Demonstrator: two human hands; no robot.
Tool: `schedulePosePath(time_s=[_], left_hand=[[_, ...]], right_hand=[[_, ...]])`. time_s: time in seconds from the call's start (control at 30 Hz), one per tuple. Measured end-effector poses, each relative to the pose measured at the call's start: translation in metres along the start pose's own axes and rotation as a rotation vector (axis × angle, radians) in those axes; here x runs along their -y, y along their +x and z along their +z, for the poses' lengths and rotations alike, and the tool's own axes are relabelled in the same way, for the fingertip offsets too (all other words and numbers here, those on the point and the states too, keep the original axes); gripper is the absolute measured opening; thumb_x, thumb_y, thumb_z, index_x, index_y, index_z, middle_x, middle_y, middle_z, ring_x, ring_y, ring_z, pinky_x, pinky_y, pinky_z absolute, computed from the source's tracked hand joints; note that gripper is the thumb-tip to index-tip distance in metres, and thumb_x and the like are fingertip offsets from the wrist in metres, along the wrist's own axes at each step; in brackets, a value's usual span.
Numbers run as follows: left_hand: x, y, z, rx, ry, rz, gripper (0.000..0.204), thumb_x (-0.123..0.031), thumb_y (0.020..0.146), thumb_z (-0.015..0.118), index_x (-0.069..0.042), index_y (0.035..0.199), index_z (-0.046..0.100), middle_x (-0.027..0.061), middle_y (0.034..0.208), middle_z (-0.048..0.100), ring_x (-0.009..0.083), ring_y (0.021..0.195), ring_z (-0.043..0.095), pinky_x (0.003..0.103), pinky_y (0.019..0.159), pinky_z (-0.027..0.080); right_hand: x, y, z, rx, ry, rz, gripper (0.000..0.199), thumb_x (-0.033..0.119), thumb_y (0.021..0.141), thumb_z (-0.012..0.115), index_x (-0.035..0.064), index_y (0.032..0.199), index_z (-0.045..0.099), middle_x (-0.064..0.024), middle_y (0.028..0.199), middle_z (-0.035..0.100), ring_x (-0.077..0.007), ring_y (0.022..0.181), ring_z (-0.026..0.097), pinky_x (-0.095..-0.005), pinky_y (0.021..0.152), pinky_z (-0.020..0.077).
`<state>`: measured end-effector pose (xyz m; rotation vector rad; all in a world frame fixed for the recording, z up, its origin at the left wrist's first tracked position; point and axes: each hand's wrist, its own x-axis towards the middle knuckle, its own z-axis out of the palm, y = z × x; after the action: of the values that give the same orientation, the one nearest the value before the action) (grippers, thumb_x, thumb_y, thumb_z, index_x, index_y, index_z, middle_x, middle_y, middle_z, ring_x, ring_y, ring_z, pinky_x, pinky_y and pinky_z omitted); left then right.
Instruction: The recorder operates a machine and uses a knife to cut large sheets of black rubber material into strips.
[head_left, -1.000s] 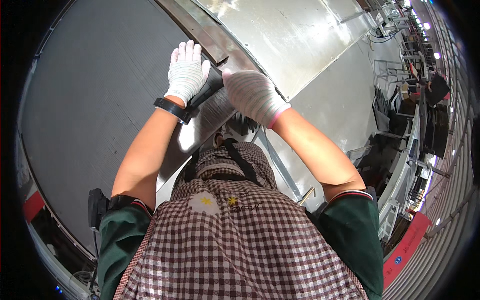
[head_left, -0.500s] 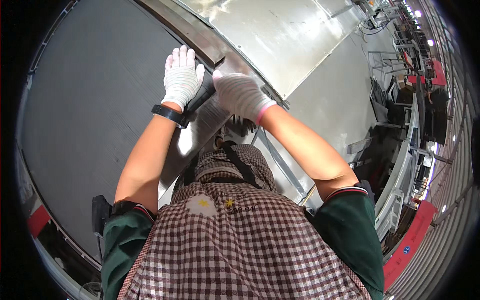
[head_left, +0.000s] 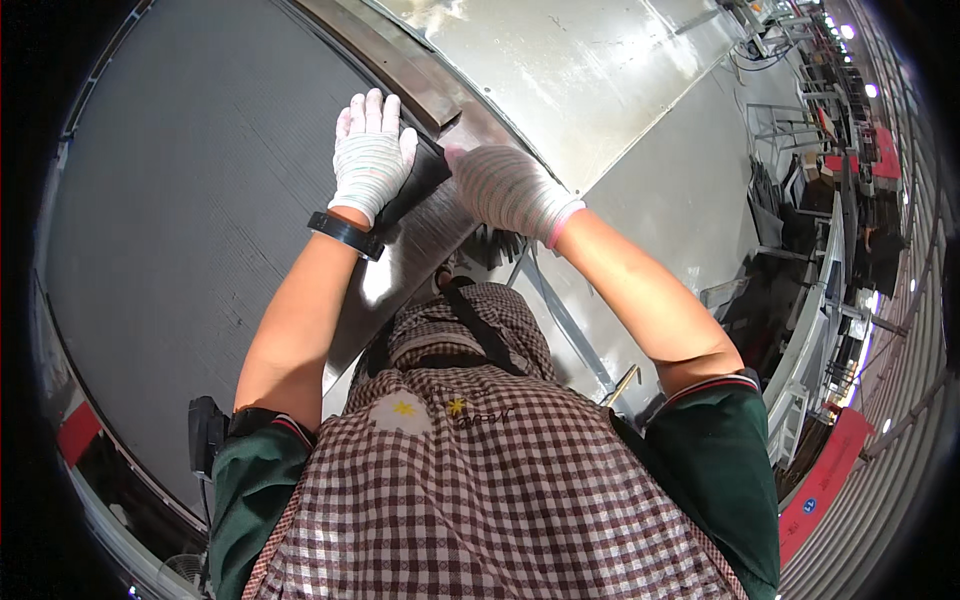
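A large dark grey ribbed sheet [head_left: 200,220] covers the left side of the bench. My left hand [head_left: 370,158], in a thin striped white glove, lies flat on it near its right edge, fingers stretched out and pointing away from me. Beside that hand, a black flap [head_left: 421,187] of the sheet's edge hangs over onto the metal bench edge [head_left: 432,228]. My right hand [head_left: 508,190], gloved alike, is closed at the flap's outer corner and seems to pinch it; the fingertips are partly hidden.
Beyond my hands, a brown metal bar [head_left: 390,62] runs along the sheet's edge. A shiny metal panel [head_left: 560,90] lies at the far right. Black strips [head_left: 495,243] hang under the bench near my feet. Racks and a red banner [head_left: 825,480] stand to the right.
My right hand has moved slightly right, and the black flap beside my left hand shows wider. My left hand stays flat on the sheet; the whole view has shifted a little.
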<state>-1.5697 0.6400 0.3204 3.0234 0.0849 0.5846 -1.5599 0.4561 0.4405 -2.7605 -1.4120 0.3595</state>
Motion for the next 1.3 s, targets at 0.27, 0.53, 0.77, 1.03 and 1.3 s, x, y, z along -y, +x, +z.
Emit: schedulePosePath(time_s=[0.27,0.53,0.77,1.03,1.3], left_hand=[[-0.003,0.005,-0.006,0.033,0.014,0.003,0.052,-0.036,0.088,0.056,-0.008,0.132,0.052,0.0153,0.136,0.050,0.0328,0.130,0.043,0.046,0.112,0.030],[-0.005,0.006,0.001,-0.001,0.031,0.045,0.052,-0.036,0.089,0.058,-0.006,0.131,0.050,0.0173,0.135,0.049,0.0345,0.129,0.042,0.047,0.110,0.031],[-0.021,0.009,0.008,0.060,0.098,-0.052,0.060,-0.042,0.090,0.053,-0.001,0.134,0.048,0.0220,0.141,0.044,0.0409,0.134,0.037,0.054,0.112,0.026],[-0.014,0.007,0.019,0.080,0.130,-0.044,0.057,-0.039,0.093,0.052,-0.005,0.138,0.045,0.0216,0.141,0.043,0.0421,0.133,0.038,0.055,0.111,0.028],[-0.004,0.008,0.033,0.095,0.114,-0.047,0.053,-0.039,0.091,0.052,-0.009,0.135,0.048,0.0237,0.142,0.042,0.0436,0.133,0.036,0.057,0.112,0.025]], right_hand=[[-0.012,-0.016,0.029,-0.155,-0.020,0.012,0.014,0.009,0.087,0.051,-0.0014,0.096,0.057,-0.0136,0.063,0.062,-0.0278,0.058,0.064,-0.0361,0.050,0.0480],[-0.008,-0.006,0.023,-0.034,0.141,0.101,0.028,0.009,0.090,0.046,-0.0046,0.113,0.056,-0.0169,0.076,0.068,-0.0328,0.073,0.069,-0.0418,0.062,0.0537],[-0.002,-0.001,0.021,0.218,0.193,0.217,0.034,0.009,0.092,0.050,-0.0031,0.123,0.052,-0.0250,0.096,0.068,-0.0362,0.094,0.068,-0.0434,0.079,0.0540],[-0.011,-0.041,0.005,0.234,0.301,0.217,0.037,0.006,0.089,0.050,-0.0050,0.124,0.050,-0.0214,0.085,0.068,-0.0364,0.082,0.068,-0.0452,0.071,0.0533],[-0.029,-0.014,0.046,0.073,0.302,0.069,0.032,0.006,0.088,0.049,-0.0018,0.119,0.051,-0.0205,0.077,0.067,-0.0369,0.074,0.067,-0.0474,0.066,0.0524]])
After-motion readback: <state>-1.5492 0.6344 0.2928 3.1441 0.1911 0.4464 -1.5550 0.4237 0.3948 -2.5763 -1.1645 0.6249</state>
